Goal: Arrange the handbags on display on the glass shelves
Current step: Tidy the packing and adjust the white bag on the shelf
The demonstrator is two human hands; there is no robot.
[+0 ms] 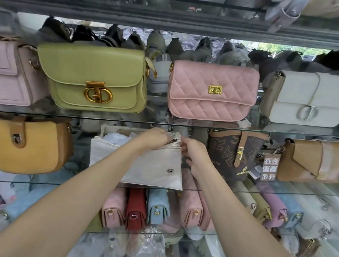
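Middle glass shelf (282, 192), front edge running left to right under the white bag (140, 163). Bag's lower front overhangs that edge slightly. Open gaps on either side: toward the yellow bag (20, 145) on the left, narrower toward the brown bag (234, 155) on the right. Upper shelf (62, 114) close above the white bag's top — little headroom for the hands.

Upper row, left to right: lilac bag (6, 71) cut off at the frame edge, green bag (92, 77), pink bag (211, 91), grey bag (312, 98). Tan bag (316, 161) at far right of the middle row, partly behind a hanging tag (270, 167). Lower shelf holds small bags on end, among them a red bag (136, 208); items further down in plastic wrap, blurred, not identifiable.

Left hand (155, 139) at the white bag's top edge, fingers curled over the opening; fingertips hidden inside, so exact hold unclear. Right hand (193, 151) just beside it at the bag's upper right corner, thumb and forefinger pinching at the zip pull (174, 140) — contact point small and hard to make out. Snap stud (169, 170) low on the bag's front, below both hands. White stuffing visible in the open top, left of the left hand.
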